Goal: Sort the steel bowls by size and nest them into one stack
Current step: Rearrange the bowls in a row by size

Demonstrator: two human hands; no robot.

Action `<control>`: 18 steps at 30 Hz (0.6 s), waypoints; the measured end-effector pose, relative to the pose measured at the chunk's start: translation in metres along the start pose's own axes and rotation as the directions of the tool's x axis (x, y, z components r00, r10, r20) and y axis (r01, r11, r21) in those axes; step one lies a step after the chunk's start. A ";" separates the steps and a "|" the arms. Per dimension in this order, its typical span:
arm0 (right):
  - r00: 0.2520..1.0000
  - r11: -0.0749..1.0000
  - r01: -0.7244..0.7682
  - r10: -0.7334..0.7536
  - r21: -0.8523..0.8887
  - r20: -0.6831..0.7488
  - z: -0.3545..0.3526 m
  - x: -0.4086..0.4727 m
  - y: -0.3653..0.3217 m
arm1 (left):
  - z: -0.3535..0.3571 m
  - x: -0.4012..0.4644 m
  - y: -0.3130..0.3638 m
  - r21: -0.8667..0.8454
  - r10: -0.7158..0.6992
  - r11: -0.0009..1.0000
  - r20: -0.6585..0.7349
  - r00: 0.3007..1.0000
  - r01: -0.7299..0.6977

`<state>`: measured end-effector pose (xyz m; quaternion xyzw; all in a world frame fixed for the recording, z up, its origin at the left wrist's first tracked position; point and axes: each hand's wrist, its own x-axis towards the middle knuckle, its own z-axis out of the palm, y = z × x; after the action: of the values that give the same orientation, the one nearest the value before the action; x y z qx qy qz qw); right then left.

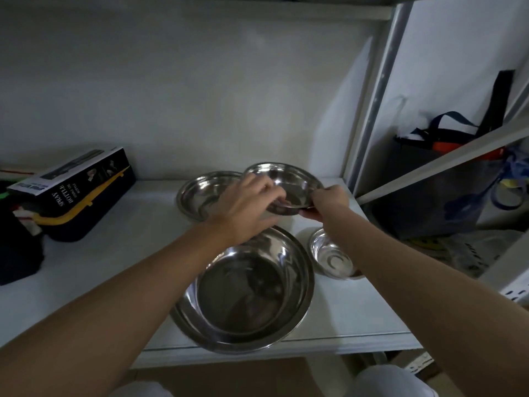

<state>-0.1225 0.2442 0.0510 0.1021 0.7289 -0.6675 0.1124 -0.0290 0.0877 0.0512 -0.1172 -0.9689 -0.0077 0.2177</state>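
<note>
A: Entry, shelf contents, biggest item first. The white shelf [120,270] carries everything. At its front edge sits the big bowl [246,333], rim overhanging the edge a little, with a second, slightly smaller bowl [243,290] nested inside it.

B: Noted. The back row?

A: A medium bowl [200,196] rests on the shelf toward the back wall, left of centre. Overlapping its right rim, and tilted, is another bowl [286,181] of about the same size; this one is held off the shelf by both hands.

B: Grip details?

A: Left hand [249,202] lies over the near-left rim, fingers curled down onto it. Right hand [329,200] pinches the near-right rim, thumb on top, fingers underneath. How far the left fingers wrap under the rim is hard to see; the light is poor there.

B: Smallest piece?

A: The little bowl [332,256] stands alone at the right, just beside the nested pair, partly covered by the right forearm.

B: Anything else on the shelf?

A: A black box [77,179] printed "spray bottle" lies on a dark case [94,213] at the far left, well apart from the bowls.
</note>
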 end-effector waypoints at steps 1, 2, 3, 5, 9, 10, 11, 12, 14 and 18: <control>0.999 0.999 -0.016 0.017 0.029 -0.037 -0.004 0.007 0.001 | 0.003 -0.002 -0.007 -0.096 -0.091 0.992 -0.050 0.995 0.086; 0.998 0.998 -0.028 0.032 0.058 -0.063 -0.008 0.014 0.003 | 0.007 -0.005 -0.017 -0.171 -0.204 0.968 -0.126 0.971 0.181; 0.996 0.996 -0.038 0.044 0.079 -0.079 -0.012 0.019 0.004 | 0.013 -0.010 -0.030 -0.212 -0.329 0.933 -0.182 0.927 0.289; 0.993 0.992 -0.059 0.071 0.116 -0.097 -0.017 0.029 0.010 | 0.027 -0.022 -0.060 -0.226 -0.610 0.786 -0.129 0.782 0.576; 0.988 0.988 -0.090 0.105 0.128 -0.116 -0.016 0.048 0.023 | 0.039 -0.041 -0.088 -0.240 -0.915 0.149 0.333 0.226 0.959; 0.984 0.989 -0.099 0.113 0.106 -0.136 -0.015 0.056 0.027 | 0.042 -0.046 -0.090 -0.250 -0.907 0.097 0.376 0.189 0.963; 0.982 0.990 -0.103 0.117 0.095 -0.150 -0.013 0.063 0.031 | 0.044 -0.050 -0.091 -0.251 -0.898 0.099 0.395 0.195 0.963; 0.981 0.991 -0.102 0.114 0.084 -0.159 -0.011 0.069 0.034 | 0.045 -0.052 -0.092 -0.247 -0.883 0.126 0.414 0.222 0.961; 0.978 0.995 -0.093 0.095 0.020 -0.185 -0.006 0.079 0.041 | 0.041 -0.056 -0.092 -0.263 -0.803 0.185 0.516 0.300 0.947; 0.976 0.985 -0.103 0.073 -0.138 -0.205 0.000 0.090 0.050 | 0.030 -0.063 -0.088 -0.277 -0.531 0.332 0.735 0.421 0.902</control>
<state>-0.1936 0.2488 -0.0238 0.1919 0.7787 -0.5924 0.0757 -0.0064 -0.0103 0.0005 0.2837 -0.8567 -0.4081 -0.1378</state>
